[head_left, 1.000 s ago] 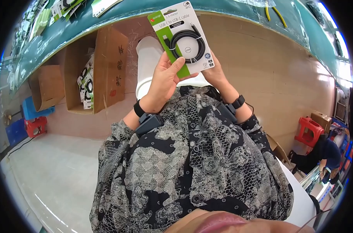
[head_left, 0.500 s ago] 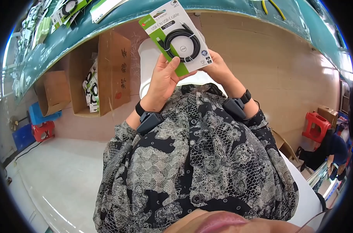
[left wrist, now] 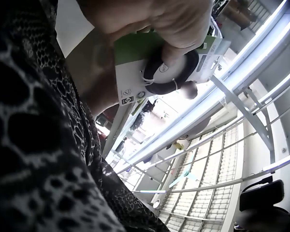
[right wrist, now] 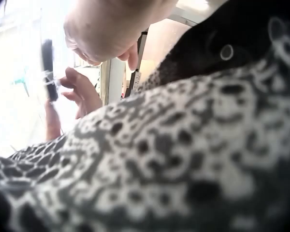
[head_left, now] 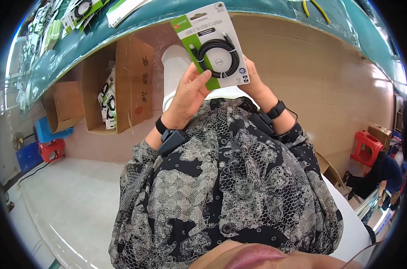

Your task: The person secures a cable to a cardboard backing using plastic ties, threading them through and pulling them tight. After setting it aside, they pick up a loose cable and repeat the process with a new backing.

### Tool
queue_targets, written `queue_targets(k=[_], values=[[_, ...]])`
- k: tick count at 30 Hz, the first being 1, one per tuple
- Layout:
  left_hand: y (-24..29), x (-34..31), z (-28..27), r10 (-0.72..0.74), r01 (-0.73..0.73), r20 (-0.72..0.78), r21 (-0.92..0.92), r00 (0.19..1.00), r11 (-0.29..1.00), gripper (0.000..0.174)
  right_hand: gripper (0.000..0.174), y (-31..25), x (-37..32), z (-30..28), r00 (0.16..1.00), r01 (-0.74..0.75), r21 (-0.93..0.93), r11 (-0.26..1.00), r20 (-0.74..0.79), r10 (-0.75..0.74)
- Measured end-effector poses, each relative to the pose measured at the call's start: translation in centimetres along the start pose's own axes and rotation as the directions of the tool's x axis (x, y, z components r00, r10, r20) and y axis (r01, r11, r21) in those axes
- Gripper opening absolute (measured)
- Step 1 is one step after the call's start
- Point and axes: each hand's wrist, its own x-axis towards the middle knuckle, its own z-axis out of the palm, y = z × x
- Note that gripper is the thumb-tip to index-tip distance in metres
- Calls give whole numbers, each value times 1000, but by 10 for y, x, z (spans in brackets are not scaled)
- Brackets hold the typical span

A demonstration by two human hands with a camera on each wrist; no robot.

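Head view: holds the cable pack [head_left: 215, 50] in the left hand [head_left: 189, 95], with the thumb [head_left: 204, 78] on the front near the lower left corner; lies raised ahead of the body [head_left: 226, 170], with the surface [head_left: 261, 8] beyond; points its long axis away from the body, with the top end leaning left and the bottom end toward the shirt; sits nearer the left hand, in a plain pinch there; overlaps the right hand [head_left: 259, 84] at the lower right edge, with those fingers partly hidden; cannot tell whether gripping, supporting or only close by there, even from the blurred right wrist view.
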Motion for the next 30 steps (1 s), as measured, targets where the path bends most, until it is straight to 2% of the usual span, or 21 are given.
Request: queue_targets(k=[3,6,8,11,15,19,23,26,30], values=[[-1,3,-4,-19,21,29,-61,999,998,39,43,11,-7,3,998,-58,109,992,33,55],[1,4,-4,6,-5,44,-37,999,999,38,40,13,-10,4,998,-26,-41,999,-66,23],[0,2,-2,14,-13,47,-32,999,999,38,40,5,-8,2,996,-11,-72,997,-83,5],[-1,4,1,-53,54,27,-54,998,997,38,40,-2,-2,-5,991,26,-142,989,-124,-44],[-4,2,-3,-72,73,25,-56,997,996,40,40,-2,-4,-9,999,4,-142,990,-36,-9],[-9,1,-9,-71,72,17,-57,997,996,45,38,1,-2,-8,992,122,-276,953,5,-126],[-7,4,-17,-75,75,-3,-41,997,996,49,27,3,-4,-5,999,29,-217,976,-7,-32],[-8,5,-15,-45,44,-42,-30,998,999,50,25,11,-11,-5,992,109,-364,925,100,-77],[-9,3,-8,-49,46,-74,-33,996,998,51,25,-7,0,-14,986,166,-416,894,92,-140]])
